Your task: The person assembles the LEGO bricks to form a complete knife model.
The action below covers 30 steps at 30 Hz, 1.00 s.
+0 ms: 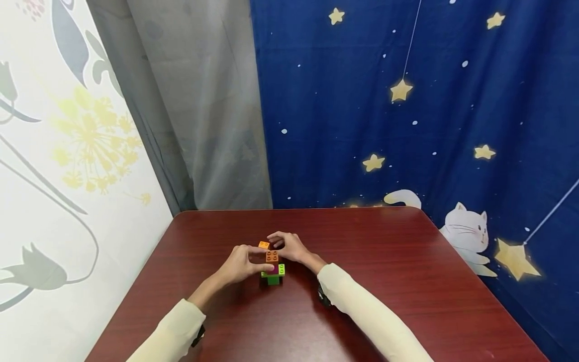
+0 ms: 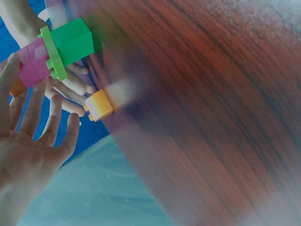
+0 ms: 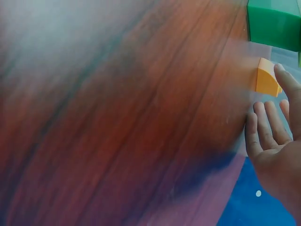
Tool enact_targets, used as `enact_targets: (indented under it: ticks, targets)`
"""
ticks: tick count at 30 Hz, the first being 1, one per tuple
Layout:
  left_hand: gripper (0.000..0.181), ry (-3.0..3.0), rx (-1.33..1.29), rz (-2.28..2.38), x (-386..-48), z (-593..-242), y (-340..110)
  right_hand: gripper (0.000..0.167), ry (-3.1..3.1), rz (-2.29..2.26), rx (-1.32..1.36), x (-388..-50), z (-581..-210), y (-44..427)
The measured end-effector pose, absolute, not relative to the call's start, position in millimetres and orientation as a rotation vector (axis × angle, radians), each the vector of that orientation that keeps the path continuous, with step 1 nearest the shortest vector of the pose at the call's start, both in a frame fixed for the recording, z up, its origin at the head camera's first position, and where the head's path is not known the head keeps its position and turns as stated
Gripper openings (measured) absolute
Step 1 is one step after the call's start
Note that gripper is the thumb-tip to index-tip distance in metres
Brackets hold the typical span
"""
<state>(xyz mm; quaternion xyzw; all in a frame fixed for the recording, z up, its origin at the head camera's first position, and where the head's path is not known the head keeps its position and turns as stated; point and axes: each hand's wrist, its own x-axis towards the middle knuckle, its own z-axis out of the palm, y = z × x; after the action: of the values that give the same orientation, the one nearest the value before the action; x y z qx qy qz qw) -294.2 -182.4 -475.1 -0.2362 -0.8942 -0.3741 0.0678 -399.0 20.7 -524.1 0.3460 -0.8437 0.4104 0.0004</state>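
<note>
A small stack of toy building bricks stands on the table in the head view. A brown brick (image 1: pixel 272 255) tops it, over magenta bricks (image 2: pixel 34 62), a lime plate (image 2: pixel 54 52) and a green brick (image 2: pixel 73 41) at the bottom. My left hand (image 1: pixel 242 264) pinches the upper part of the stack, its thumb on the near side and fingers behind. Beyond the stack sits a separate orange brick (image 2: pixel 99 105) with a curved side. My right hand (image 1: pixel 291 247) is beside that brick, fingers loosely bent and holding nothing; whether its thumb touches the brick I cannot tell.
The reddish-brown wooden table (image 1: pixel 362 271) extends around both hands. A grey curtain (image 1: pixel 212 110) and a blue star-patterned curtain (image 1: pixel 325 110) hang behind its far edge. A white floral-patterned surface (image 1: pixel 68 211) runs along the left.
</note>
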Motion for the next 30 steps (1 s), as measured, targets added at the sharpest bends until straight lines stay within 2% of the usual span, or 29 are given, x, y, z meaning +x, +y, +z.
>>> enact_targets:
  ticks: [19,23,30]
  targets:
    - [0.046,-2.696,-0.711,-1.087,-293.7,-473.9,-183.6,0.028,-2.641,1.202,1.016,-404.6,-527.7,16.6]
    - [0.046,-2.695,-0.712,-1.105,-293.4,-474.1,-185.0,0.036,-2.627,1.213,1.088,-406.3,-526.4,16.3]
    - [0.046,-2.696,-0.731,-1.13,-293.7,-472.9,-183.8,0.059,-2.593,1.232,1.31,-407.5,-522.9,14.5]
